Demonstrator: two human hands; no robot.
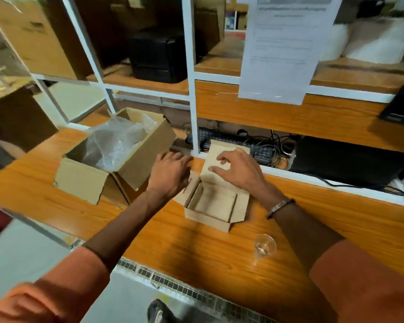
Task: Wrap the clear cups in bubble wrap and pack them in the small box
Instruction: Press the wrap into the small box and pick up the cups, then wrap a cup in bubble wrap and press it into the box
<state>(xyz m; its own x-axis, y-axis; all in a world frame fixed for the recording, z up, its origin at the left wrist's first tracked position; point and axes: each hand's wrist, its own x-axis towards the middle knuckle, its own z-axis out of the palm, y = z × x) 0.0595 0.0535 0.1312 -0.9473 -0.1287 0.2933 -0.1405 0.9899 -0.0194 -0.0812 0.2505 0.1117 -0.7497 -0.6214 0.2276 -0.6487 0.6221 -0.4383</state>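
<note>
Larger carton (117, 157) holding bubble wrap (113, 142) sitting left, small box (216, 206) lying open and empty on tabletop (56, 194), right hand (238, 169) pressing spread fingers on its raised lid, left hand (170, 172) hovering open beside it, clear cup (264, 245) standing near front edge.

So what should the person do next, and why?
Probably reach the left hand into the bigger box for bubble wrap: the small box already stands open and empty, and the clear cup sits unwrapped on the table.
</note>
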